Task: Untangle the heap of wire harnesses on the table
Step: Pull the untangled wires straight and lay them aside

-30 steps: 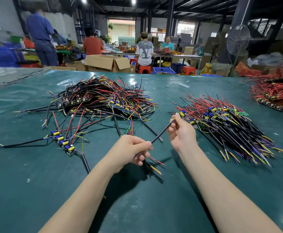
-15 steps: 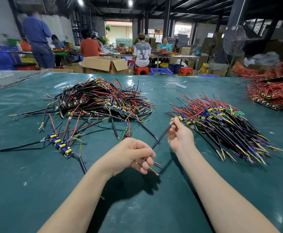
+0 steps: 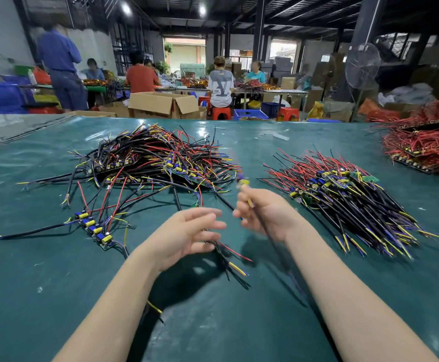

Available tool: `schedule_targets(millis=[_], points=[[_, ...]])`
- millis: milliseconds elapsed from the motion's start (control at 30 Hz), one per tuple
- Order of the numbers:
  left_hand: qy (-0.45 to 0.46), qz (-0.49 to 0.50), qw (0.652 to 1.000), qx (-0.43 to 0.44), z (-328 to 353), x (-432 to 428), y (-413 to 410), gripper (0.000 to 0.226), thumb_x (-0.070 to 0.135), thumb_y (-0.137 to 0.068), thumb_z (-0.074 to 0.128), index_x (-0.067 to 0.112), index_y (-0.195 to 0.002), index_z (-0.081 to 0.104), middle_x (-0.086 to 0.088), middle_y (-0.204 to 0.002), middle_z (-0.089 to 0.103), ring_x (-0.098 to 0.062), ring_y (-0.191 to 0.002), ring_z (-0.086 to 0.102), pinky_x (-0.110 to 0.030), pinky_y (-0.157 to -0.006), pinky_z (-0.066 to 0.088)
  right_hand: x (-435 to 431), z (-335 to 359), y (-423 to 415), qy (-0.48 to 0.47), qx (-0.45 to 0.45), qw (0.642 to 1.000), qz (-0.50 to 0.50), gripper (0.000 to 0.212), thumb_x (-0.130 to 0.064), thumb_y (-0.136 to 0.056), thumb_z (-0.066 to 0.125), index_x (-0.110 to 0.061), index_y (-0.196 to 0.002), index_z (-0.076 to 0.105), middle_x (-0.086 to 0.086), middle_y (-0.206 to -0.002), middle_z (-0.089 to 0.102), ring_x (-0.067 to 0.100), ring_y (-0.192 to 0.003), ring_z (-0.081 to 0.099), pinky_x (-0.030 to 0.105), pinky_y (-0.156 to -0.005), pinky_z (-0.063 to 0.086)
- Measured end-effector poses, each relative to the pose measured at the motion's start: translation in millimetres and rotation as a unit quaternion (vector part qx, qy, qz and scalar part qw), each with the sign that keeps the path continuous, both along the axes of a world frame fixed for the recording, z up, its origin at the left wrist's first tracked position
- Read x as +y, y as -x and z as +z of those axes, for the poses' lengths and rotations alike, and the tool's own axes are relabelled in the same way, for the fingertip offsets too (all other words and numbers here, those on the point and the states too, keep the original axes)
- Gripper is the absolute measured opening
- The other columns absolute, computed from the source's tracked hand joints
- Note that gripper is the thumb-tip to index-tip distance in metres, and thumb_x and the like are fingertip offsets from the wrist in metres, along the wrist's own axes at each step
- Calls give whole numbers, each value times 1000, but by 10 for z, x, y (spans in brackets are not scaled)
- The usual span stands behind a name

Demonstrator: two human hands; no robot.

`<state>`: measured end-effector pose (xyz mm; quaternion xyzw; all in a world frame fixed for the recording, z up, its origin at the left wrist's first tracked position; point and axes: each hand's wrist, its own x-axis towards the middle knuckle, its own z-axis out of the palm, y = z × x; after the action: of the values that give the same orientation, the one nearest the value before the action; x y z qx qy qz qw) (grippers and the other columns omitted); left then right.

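Heap of wire harnesses (image 3: pixel 161 158) lies on the far left half of the green table (image 3: pixel 56 296). I see black sleeved cables with red, yellow and blue leads crossing in every direction, and narrow boards with yellow-capped parts buried among them. Several cables trail out of it toward the near edge.

My left hand (image 3: pixel 187 236) is spread wide, fingers nearly straight and blurred. It hovers over a fan of wire ends (image 3: pixel 229 259), red, yellow and black, lying on the mat. I cannot tell whether the fingers touch them.

My right hand (image 3: pixel 265 215) is curled around a single harness (image 3: pixel 264 228). Its black cable runs across the palm, and a yellow-capped part pokes out above the fingertips. The cable below the wrist is smeared by motion.

Just right of that hand lies a combed pile (image 3: pixel 343 199) of harnesses, all fanned the same way with stripped tips toward the near right. A lone harness (image 3: pixel 94 229) with a row of yellow parts rests apart from the heap on the near left. A mostly red pile (image 3: pixel 422 150) sits at the far right edge.

Beyond the table I make out an open cardboard box (image 3: pixel 161 104), red stools (image 3: pixel 221 113), a blue crate (image 3: pixel 249 114), a pedestal fan (image 3: pixel 362 65), and people (image 3: pixel 221 84) working at other benches.
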<state>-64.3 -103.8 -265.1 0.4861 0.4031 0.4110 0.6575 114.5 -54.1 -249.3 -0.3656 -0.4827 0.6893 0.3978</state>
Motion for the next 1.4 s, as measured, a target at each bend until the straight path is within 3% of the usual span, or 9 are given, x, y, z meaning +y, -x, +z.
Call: schedule_targets(millis=[100,167,300,400,700,833,1100,1267,1400], points=[[-15,56,998,-26,-30,49,-13,19,18,-83,57,16,-102,57,1,-82,66,-10,-66,59,-17,-52,50,-141,9,153,-34,-115,975,186,35,-25,-98,37,-16,-65,45,-8,-44,42,6,-38,47,14,-34,38],[-23,42,998,-29,-19,39,15,23,23,-72,62,18,-95,61,4,-73,65,-8,-63,58,-15,-51,49,-180,6,189,-51,-165,959,225,35,-25,-99,37,-16,-65,45,-10,-44,39,3,-35,39,11,-30,27],[-61,99,993,-32,-14,54,1,7,5,-80,61,9,-78,66,-2,-63,65,-8,-53,63,-16,-52,52,-179,-9,199,-91,-183,962,180,29,-17,-97,44,-12,-69,53,-9,-44,42,1,-34,37,10,-31,21],[-71,179,980,-54,-13,68,-6,14,-5,-82,59,4,-72,63,-7,-61,65,-12,-52,65,-18,-53,53,-162,-2,200,-113,-166,971,128,23,-10,-93,50,-9,-71,57,-7,-44,45,2,-33,36,10,-32,20],[-38,232,960,-153,44,58,-61,11,0,-81,62,7,-74,57,-2,-58,67,-10,-52,66,-17,-52,53,-155,-74,319,-51,-43,998,23,23,-3,-89,53,-5,-67,56,-5,-41,48,1,-31,36,9,-29,21],[-31,240,962,-127,14,63,-50,12,0,-83,61,7,-76,53,-4,-61,65,-11,-51,65,-19,-51,54,-159,-109,333,-70,-90,993,-17,22,-4,-86,59,-8,-65,58,-6,-42,46,1,-33,35,11,-31,20],[-73,247,963,-77,-18,58,-76,18,-11,-79,61,6,-78,54,-7,-75,60,-12,-61,63,-17,-56,54,-153,-138,368,-207,-212,955,-26,27,-8,-86,62,-15,-60,58,1,-50,46,2,-32,35,12,-34,25],[-50,304,945,-106,-20,78,-62,16,-9,-82,58,4,-79,51,-8,-75,57,-8,-54,62,-16,-53,54,-192,-162,387,-417,-360,831,-82,13,-13,-85,63,-6,-79,72,-6,-60,54,-1,-49,45,15,-57,37],[-68,337,934,-97,-43,95,-61,16,-9,-82,60,4,-81,51,-6,-76,54,-10,-59,59,-16,-56,55,-168,-158,380,-402,-341,844,-101,12,-11,-83,66,-1,-83,73,-5,-62,48,15,-56,48,27,-64,39]])
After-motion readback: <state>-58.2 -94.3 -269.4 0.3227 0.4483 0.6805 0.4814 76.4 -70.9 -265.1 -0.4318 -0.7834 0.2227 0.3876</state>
